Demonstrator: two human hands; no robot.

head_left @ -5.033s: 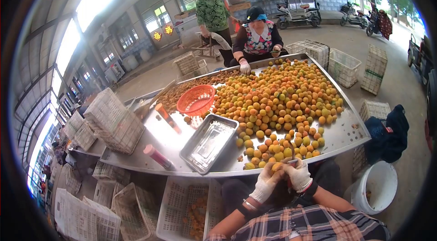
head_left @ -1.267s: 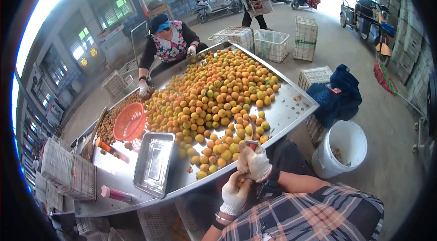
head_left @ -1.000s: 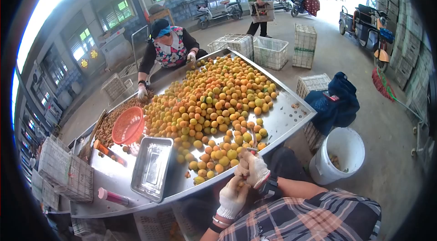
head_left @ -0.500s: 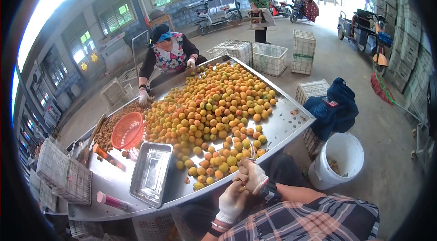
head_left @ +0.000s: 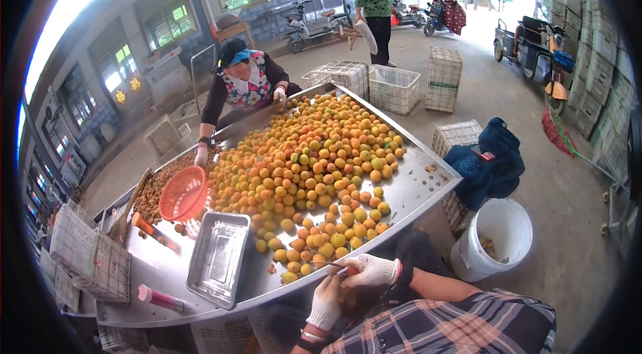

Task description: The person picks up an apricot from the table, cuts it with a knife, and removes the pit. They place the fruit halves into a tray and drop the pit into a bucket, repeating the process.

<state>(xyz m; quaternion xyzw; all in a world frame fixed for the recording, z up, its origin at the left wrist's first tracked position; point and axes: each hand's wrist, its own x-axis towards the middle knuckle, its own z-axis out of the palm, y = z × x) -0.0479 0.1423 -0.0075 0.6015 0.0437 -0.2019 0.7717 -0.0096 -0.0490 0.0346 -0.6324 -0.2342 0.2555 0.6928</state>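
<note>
My left hand (head_left: 326, 303), in a white glove, is closed just below the table's front edge; what it holds, if anything, is blurred and partly hidden. Close beside it, my gloved right hand (head_left: 369, 270) grips a slender tool (head_left: 342, 270) with a reddish part at the fingers and a thin end pointing left. Both hands are nearest to the front of a big heap of yellow-orange apricots (head_left: 314, 167), which is spread over the metal table (head_left: 420, 173).
On the table are a metal tray (head_left: 217, 259), an orange-red basket (head_left: 183, 193), a pink-capped bottle (head_left: 160, 298) and brown pits (head_left: 152, 203). A co-worker (head_left: 244, 83) sits opposite; another person (head_left: 373, 3) stands behind. A white bucket (head_left: 495, 237) is at my right.
My right hand has turned, its tool now pointing left instead of up. My left hand has shifted slightly left. The seated co-worker's hand has moved toward the basket; the standing person has turned.
</note>
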